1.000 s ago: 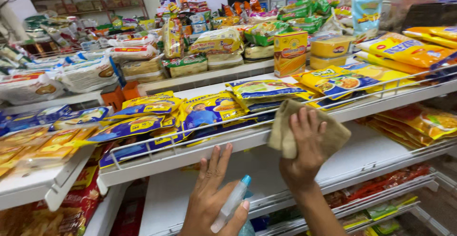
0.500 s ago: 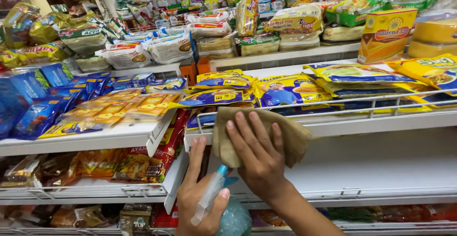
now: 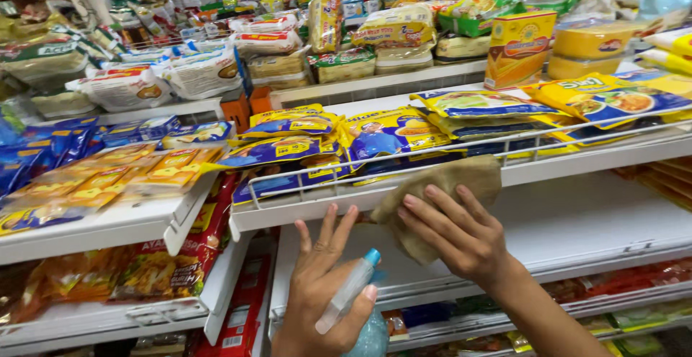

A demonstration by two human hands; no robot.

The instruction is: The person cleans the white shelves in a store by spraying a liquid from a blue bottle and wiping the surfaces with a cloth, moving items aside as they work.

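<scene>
Pressing a tan cloth (image 3: 440, 202) flat against the white shelf edge (image 3: 577, 170) with right hand (image 3: 461, 238), fingers spread wide over it for full contact. Left hand (image 3: 324, 292) just left and nearer, clamping one clear spray bottle (image 3: 353, 299) between thumb and palm, other fingers splayed up, blue nozzle aimed at shelf. One cloth, one bottle, two hands. Yellow-blue snack packets (image 3: 389, 130) stacked above behind wire rail (image 3: 404, 159), too overlapped to count.

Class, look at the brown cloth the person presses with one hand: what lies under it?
The brown cloth, pressed by the right hand, drapes over the white shelf's front edge below its wire rail. The edge directly beneath the cloth is covered.
</scene>
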